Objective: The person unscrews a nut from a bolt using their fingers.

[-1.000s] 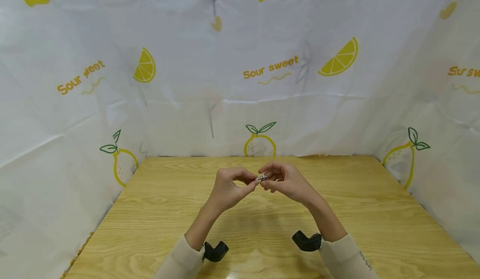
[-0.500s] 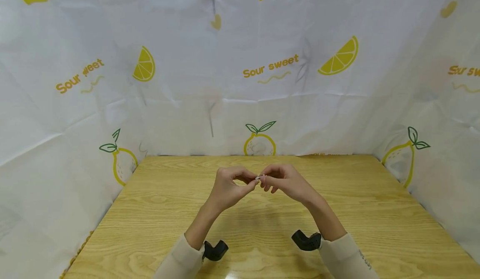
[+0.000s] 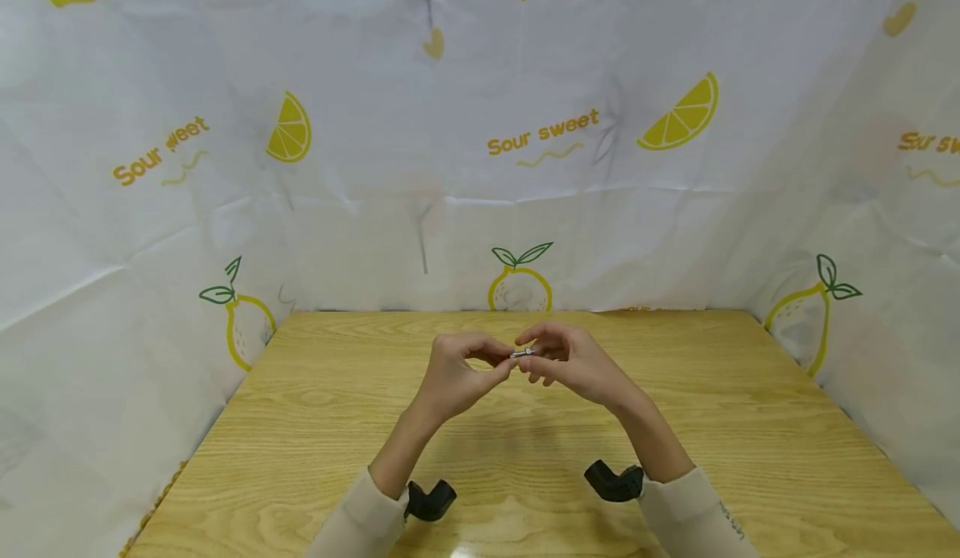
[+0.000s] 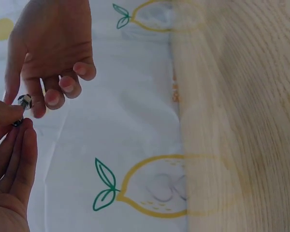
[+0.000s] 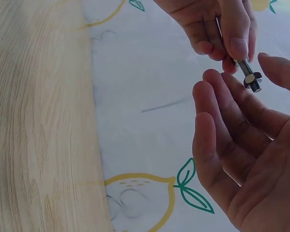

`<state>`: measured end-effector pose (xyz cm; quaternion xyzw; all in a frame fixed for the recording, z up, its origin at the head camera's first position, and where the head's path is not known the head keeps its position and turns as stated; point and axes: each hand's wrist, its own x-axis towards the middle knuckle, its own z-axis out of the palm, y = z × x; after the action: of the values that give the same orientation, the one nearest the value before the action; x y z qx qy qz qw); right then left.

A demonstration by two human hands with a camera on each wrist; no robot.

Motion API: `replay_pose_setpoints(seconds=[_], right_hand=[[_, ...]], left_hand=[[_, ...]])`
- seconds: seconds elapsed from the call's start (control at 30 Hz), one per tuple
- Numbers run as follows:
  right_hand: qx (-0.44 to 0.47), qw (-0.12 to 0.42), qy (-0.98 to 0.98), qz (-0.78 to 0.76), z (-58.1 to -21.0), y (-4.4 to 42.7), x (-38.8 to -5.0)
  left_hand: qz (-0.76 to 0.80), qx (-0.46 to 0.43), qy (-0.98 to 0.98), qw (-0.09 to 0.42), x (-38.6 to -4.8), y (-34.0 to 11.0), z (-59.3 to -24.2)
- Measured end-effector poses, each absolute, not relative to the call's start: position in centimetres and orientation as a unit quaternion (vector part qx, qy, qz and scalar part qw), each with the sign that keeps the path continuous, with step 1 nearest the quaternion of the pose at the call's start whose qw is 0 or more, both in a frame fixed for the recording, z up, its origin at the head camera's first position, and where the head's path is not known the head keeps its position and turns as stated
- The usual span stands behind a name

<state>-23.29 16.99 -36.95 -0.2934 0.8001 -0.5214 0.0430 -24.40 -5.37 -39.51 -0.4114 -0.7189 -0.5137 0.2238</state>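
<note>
A small metal bolt [image 5: 245,66] is pinched at one end between the thumb and fingers of my left hand [image 3: 459,379], over the table's far half. On its threaded shank sits a hex nut [image 5: 253,79], with a short threaded tip showing past it. My right hand [image 3: 576,364] is just to the right of the nut. Its thumb and fingers are spread around the nut with a gap on each side, as the right wrist view shows. The bolt's other end is mostly covered by the left fingers [image 4: 7,113].
Beneath the hands is a wood-grain table [image 3: 337,458]. White cloth [image 3: 375,166] printed with lemons and lettering hangs behind it and along both sides. Black wrist devices [image 3: 431,501] are worn at both sleeve cuffs.
Half a second ago the right thumb and fingers were closed together at the nut; now they have spread apart from it, as they were one second ago. The left hand stays in place.
</note>
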Motion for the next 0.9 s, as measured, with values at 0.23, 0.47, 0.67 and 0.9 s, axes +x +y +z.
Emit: replay_pose_setpoints(seconds=[0.23, 0.47, 0.67, 0.9], right_hand=[[-0.306, 0.054, 0.8, -0.514, -37.1, 17.13, -23.49], [-0.305, 0.041, 0.792, -0.528, -37.07, 17.19, -23.3], [-0.299, 0.043, 0.796, -0.524, -37.09, 17.22, -23.32], [-0.301, 0.056, 0.805, -0.508, -37.21, 17.24, -23.55]], left_hand=[[-0.512, -0.41, -0.721, 0.224, -24.35, -5.34, -39.52], [-0.515, -0.408, -0.721, 0.219, -24.25, -5.37, -39.4], [-0.515, -0.415, -0.715, 0.225, -24.22, -5.28, -39.4], [-0.515, -0.417, -0.714, 0.226, -24.24, -5.21, -39.43]])
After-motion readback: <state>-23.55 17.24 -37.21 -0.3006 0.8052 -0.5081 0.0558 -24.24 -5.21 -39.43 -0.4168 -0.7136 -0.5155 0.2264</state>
